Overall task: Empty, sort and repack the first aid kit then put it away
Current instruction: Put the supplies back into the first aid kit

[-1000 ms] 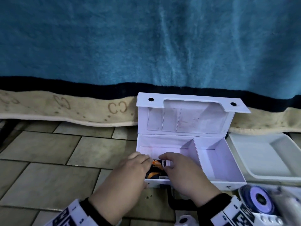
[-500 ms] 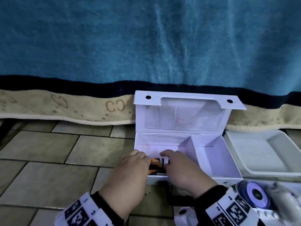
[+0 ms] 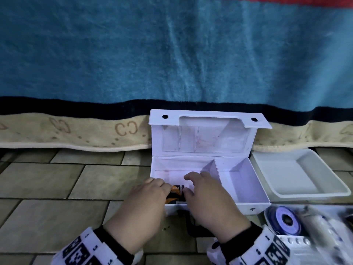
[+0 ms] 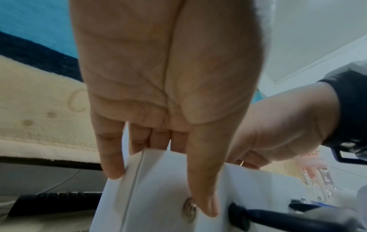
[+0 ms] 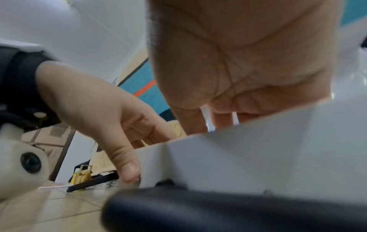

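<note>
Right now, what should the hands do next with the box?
Probably let go of the orange packet and pull back. It already lies in the left compartment of the box, between the left hand and right hand. More supplies wait to the right.

Tiled floor [image 3: 47, 217] — blue blanket [image 3: 172, 50] behind

White kit box [image 3: 248, 190] (lid too), teal blanket [image 3: 172, 54], orange-black packet [image 3: 176, 190].
</note>
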A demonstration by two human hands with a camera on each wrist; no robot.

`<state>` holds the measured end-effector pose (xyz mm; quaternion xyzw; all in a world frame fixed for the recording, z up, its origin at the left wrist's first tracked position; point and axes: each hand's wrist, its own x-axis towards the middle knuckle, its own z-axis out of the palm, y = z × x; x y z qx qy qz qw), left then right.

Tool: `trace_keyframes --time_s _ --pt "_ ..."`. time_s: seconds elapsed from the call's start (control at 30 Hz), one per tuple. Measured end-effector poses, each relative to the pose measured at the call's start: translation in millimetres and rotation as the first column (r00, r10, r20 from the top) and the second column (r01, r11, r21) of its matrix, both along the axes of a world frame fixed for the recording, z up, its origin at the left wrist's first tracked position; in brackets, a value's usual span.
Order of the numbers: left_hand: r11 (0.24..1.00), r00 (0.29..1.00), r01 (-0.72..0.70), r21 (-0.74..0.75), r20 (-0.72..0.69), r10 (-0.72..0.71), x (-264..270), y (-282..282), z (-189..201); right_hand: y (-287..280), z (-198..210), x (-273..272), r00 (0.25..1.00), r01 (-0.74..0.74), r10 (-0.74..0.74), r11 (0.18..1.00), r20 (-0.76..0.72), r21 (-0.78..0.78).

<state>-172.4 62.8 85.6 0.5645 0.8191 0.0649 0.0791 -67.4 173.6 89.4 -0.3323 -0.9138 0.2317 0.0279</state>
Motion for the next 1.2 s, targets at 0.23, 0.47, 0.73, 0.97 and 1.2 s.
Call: trace_keyframes --time_s 0.23,0.47,0.73,0.97,1.2 --pt "0.994 0.999 0.041 0.097 0.02 -0.043 15.8 5.7 20.2 -7.9 34.8 38.9 0.981 0.142 -0.141 0.99 -0.132 -0.003" --pt "0.953 0.969 0.222 0.208 0.061 -0.239 51.6 32.8 47.0 -12.8 59.4 111.8 0.894 0.42 -0.406 0.907 -0.192 0.039" --pt "0.921 0.928 0.343 0.187 0.084 -0.363 114.4 76.6 57.1 26.0 61.9 223.7 0.759 0.651 -0.641 0.752 -0.11 0.108" --pt "0.918 0.919 0.379 0.12 0.068 -0.388 183.0 135.9 57.6 87.0 47.3 305.6 0.724 0.683 -0.69 0.716 -0.004 0.146" --pt "0.909 0.909 0.416 -0.037 0.062 -0.413 249.5 194.4 49.5 132.6 28.2 347.3 0.814 0.557 -0.573 0.816 0.096 0.151"
